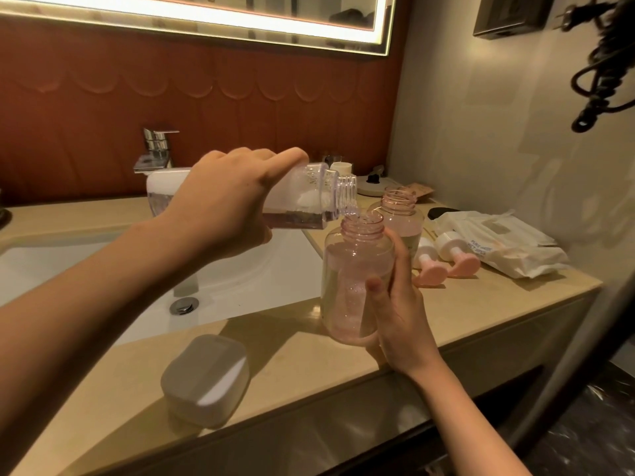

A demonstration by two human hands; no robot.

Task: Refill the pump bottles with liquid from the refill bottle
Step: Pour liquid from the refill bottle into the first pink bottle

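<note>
Our left hand (223, 197) grips the refill bottle (240, 201), tipped sideways at centre frame, its mouth over the open pink pump bottle (354, 280), held upright by our right hand (398, 317). Smooth plastic, likely slippery: grip mid-body.

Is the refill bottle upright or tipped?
Tipped: the refill bottle lies nearly sideways in the left hand, mouth over the pump bottle.
</note>
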